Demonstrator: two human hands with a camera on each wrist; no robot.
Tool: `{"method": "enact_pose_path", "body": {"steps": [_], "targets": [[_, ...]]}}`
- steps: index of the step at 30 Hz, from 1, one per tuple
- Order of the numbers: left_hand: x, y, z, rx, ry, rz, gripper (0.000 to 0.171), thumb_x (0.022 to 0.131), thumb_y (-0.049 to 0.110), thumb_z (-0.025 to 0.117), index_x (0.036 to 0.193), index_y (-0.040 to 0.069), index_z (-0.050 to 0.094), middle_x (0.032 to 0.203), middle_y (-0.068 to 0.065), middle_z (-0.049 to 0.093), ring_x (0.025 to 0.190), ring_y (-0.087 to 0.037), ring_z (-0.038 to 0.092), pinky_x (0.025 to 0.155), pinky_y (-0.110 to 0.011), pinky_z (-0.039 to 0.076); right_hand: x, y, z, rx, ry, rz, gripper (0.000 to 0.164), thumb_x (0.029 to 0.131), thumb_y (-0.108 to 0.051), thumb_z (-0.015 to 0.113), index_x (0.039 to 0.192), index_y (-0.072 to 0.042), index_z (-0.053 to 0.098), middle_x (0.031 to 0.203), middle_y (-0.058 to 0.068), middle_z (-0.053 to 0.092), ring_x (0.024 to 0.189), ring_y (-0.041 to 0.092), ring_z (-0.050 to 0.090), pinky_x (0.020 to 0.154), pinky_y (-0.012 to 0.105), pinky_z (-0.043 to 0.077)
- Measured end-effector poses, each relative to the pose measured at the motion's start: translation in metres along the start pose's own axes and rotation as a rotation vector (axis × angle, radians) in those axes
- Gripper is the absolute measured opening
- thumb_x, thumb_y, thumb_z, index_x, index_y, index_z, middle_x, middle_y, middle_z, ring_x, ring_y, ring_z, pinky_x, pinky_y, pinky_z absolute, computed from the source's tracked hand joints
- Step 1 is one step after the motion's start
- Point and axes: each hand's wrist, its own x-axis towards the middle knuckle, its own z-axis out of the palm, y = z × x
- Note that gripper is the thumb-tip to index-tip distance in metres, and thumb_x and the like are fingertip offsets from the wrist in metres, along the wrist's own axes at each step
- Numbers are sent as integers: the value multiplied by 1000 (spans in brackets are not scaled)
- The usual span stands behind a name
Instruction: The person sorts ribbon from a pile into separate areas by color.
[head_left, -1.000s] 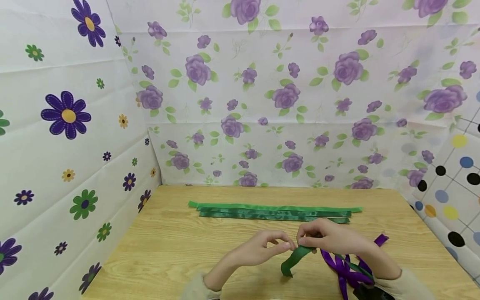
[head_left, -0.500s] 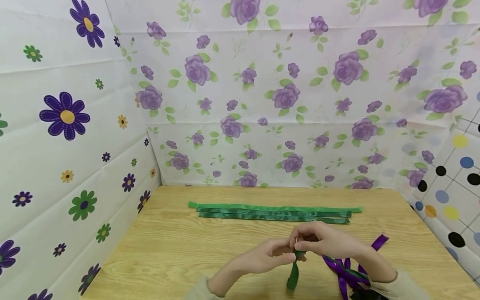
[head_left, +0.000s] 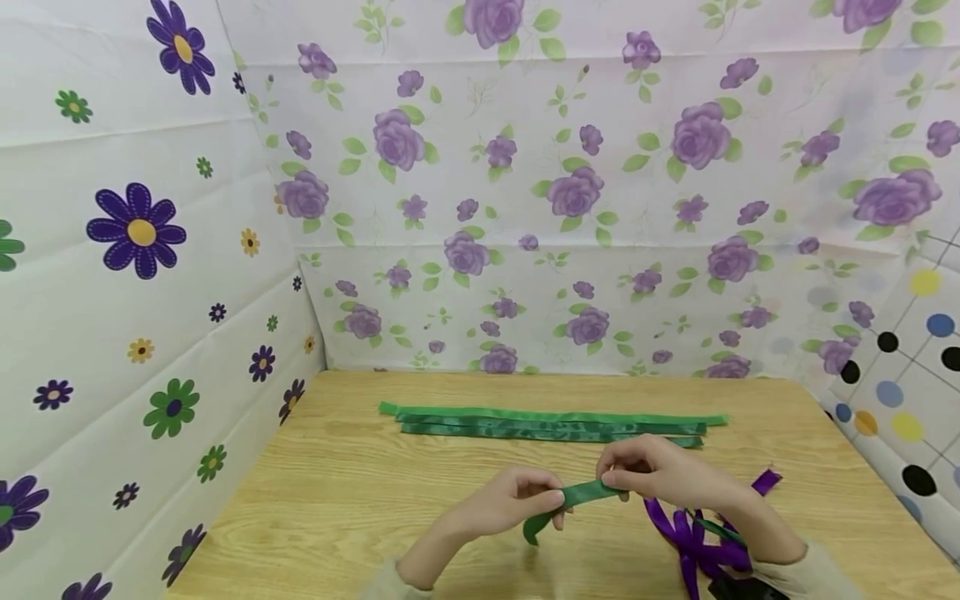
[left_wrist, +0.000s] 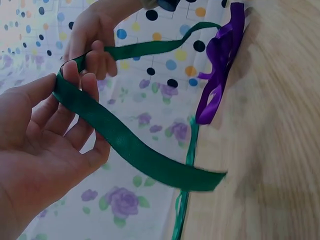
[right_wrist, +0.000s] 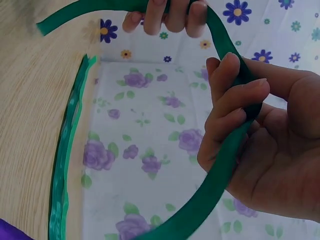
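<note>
A dark green satin ribbon [head_left: 588,492] is stretched between the two hands above the table. My left hand [head_left: 506,504] pinches it between thumb and fingers near one end. Past those fingers, the free tail [left_wrist: 135,142] hangs down in a curve. My right hand [head_left: 667,475] pinches the ribbon a short way further along. In the right wrist view the ribbon [right_wrist: 220,170] passes through the right fingers and trails off below. The left wrist view shows it running on to a looped purple ribbon [left_wrist: 220,60] on the table, beneath the right forearm in the head view.
Several green ribbons [head_left: 540,427] lie side by side across the back of the wooden table [head_left: 345,492]. A black object [head_left: 742,587] shows partly beside the purple loops at the front right. Flower-patterned sheets [head_left: 450,183] stand behind and to the left.
The hands came together at the green ribbon, then drew apart, leaving a flat stretch between them. The left hand now pinches it, and the tail hangs further left. The back ribbons have not moved.
</note>
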Motion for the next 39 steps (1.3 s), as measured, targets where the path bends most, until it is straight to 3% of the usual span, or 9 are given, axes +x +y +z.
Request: {"method": "enact_pose_path", "body": {"steps": [4,11,12,18,25,29,34,36,39], "targets": [[-8,1,-12,30,34,-8,38,103,20,48,108,-16,58,92,-42,55,82,-2,63,88,-30,53,-3,6,-5,3,10,18,20,102,-20,49,100,-9,65,71,17,53,51,4,35,45,29,34],[-25,3,-33,53,79,-12,35,103,21,48,101,-13,59,79,0,59,69,-1,57,67,-22,51,-10,17,-14,35,26,46,22,102,-20,48,92,-6,62,66,19,40,49,10,33,47,31,36],[-27,3,-37,62,88,-3,35,103,20,48,100,-13,58,77,1,58,67,-1,55,64,-20,49,-12,18,-15,44,29,53,23,102,-21,48,92,-6,62,66,19,39,48,14,33,47,31,36],[-43,4,-58,152,157,3,28,102,17,48,92,-8,57,70,-13,52,58,-2,45,55,-19,39,-18,28,-24,57,54,79,23,103,-20,48,92,-3,60,64,15,41,50,31,36,51,33,41],[-65,-2,-80,214,224,-65,28,102,20,49,94,-5,58,70,-14,49,58,-2,43,53,-24,37,-25,40,-32,51,95,141,24,102,-22,49,94,-3,60,66,23,38,52,27,35,53,32,40],[-74,-8,-89,238,252,-90,28,102,20,48,92,-4,57,69,-10,49,57,-4,41,51,-30,35,-30,48,-37,58,111,168,26,102,-22,48,97,-1,61,64,13,42,51,22,35,51,32,39],[-83,-13,-99,268,271,-120,27,103,21,48,91,-3,57,70,-2,50,57,-3,40,52,-29,35,-36,57,-42,67,125,191,28,103,-22,47,96,2,59,69,0,42,51,17,32,52,32,37],[-87,-13,-103,281,276,-130,27,103,21,48,91,-2,58,71,-4,51,58,-2,41,53,-27,37,-39,60,-43,66,133,195,28,103,-22,47,94,3,57,68,0,40,52,20,31,52,33,36],[-93,-15,-107,300,276,-134,26,102,20,48,93,-2,59,72,-18,51,59,-2,43,55,-24,40,-43,66,-45,62,150,197,28,103,-22,47,92,2,56,68,2,40,53,24,32,52,33,35]]}}
